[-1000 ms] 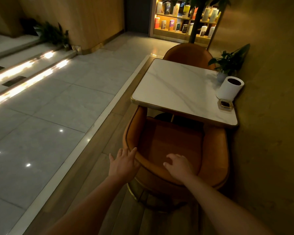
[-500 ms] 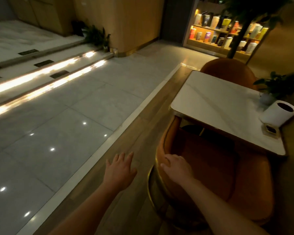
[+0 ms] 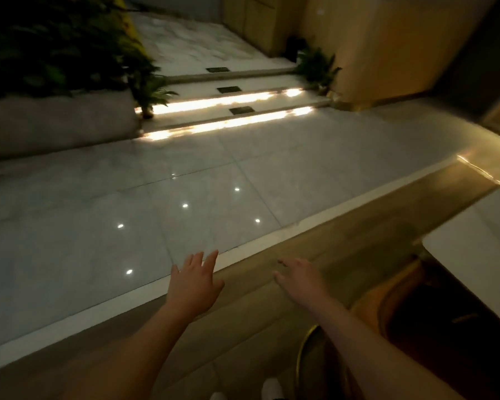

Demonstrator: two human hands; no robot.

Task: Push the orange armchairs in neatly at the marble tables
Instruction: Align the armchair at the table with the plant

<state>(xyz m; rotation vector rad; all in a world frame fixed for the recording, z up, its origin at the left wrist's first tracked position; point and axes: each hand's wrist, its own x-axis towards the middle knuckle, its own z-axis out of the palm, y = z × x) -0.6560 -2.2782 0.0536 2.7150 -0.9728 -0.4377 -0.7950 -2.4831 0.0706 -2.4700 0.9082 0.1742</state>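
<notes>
As we stand beside the orange armchair, both hands hover free.
Left hand and right hand: fingers spread, holding nothing, above the floor.

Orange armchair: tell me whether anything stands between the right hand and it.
Nothing visible does. The right hand hangs open above bare wooden floor, beside the orange armchair and not touching it. The armchair's seat lies partly under the marble table.
</notes>
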